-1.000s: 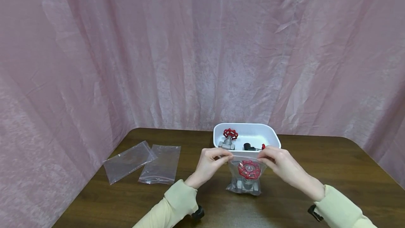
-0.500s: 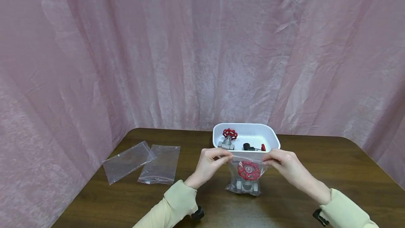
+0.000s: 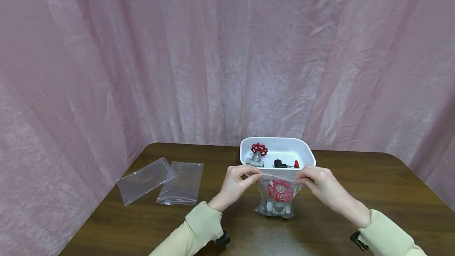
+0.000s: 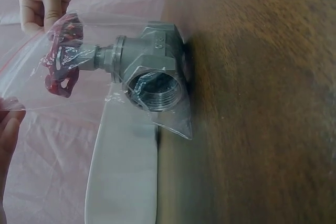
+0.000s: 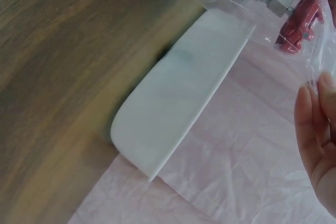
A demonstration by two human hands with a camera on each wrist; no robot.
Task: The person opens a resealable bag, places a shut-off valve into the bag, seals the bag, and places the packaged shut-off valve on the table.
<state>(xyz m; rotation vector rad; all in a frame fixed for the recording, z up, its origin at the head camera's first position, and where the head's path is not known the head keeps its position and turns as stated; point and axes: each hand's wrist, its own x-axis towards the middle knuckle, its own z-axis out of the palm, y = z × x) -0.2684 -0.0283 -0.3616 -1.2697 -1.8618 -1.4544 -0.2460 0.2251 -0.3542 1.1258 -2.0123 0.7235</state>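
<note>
A clear zip bag (image 3: pixel 263 198) stands upright on the table, and inside it is a metal gate valve (image 4: pixel 152 51) with a red handwheel (image 3: pixel 280 191). My left hand (image 3: pixel 236 185) pinches the bag's top left corner between thumb and fingers. At the top right corner, my right hand (image 3: pixel 325 189) pinches the bag's edge the same way. In the left wrist view the valve's threaded opening (image 4: pixel 157 92) faces the camera through the plastic. The right wrist view shows the right fingers (image 5: pixel 312 124) at the bag's mouth beside the red handwheel.
Just behind the bag, a white tray (image 3: pixel 284 143) holds another red-wheeled valve (image 3: pixel 257 155) and a small black fitting with a red part (image 3: pixel 281 164). Two flat clear bags (image 3: pixel 181 183) overlap on the left of the wooden table (image 3: pixel 373 185). A pink curtain hangs behind.
My right hand has slid slightly right along the bag's top edge to its corner. The left hand keeps its pinch in place, and the bag with the valve has stayed where it was.
</note>
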